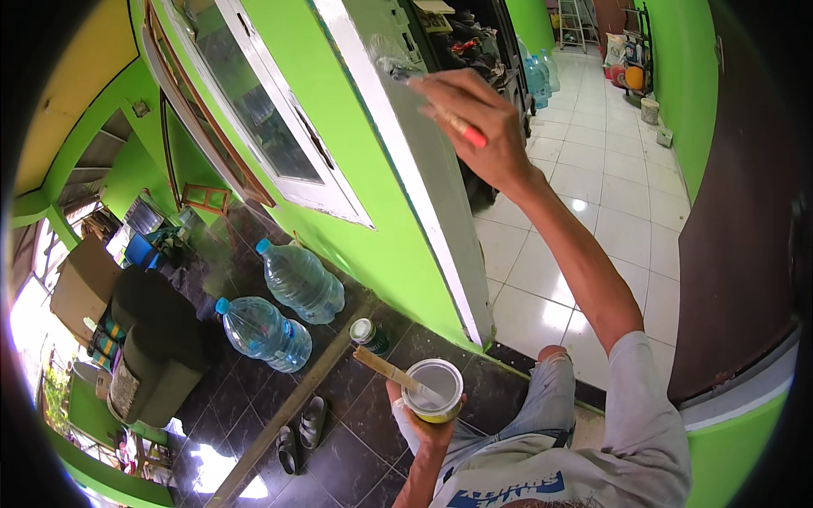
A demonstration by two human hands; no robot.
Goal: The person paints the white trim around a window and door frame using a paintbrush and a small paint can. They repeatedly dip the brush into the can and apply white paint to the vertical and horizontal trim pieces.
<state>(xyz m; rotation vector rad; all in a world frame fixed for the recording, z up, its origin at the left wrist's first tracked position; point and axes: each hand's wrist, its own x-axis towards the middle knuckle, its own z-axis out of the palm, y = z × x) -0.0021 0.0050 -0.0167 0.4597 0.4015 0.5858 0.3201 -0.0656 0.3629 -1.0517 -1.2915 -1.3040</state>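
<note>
My right hand (pixel 491 127) is raised and closed around a paintbrush, whose red-tipped handle (pixel 474 137) sticks out below the fingers. The brush head meets the white door frame (pixel 419 169) near its upper part, beside a wet, greyish smear. Its bristles are mostly hidden. Low in front of my body, my left hand (pixel 434 430) cups an open paint can (pixel 458 391) from below. A flat wooden stick (pixel 381 364) leans out of the can over its left rim, with its lower end in pale grey paint.
Two large clear water bottles (pixel 301 284) and a small dark green can (pixel 370 336) stand on dark tiles to the left. Sandals (pixel 312 422) lie nearby. A white window (pixel 279 118) is set in the green wall. Rightward, white tiles (pixel 610 178) run past a brown door (pixel 741 245).
</note>
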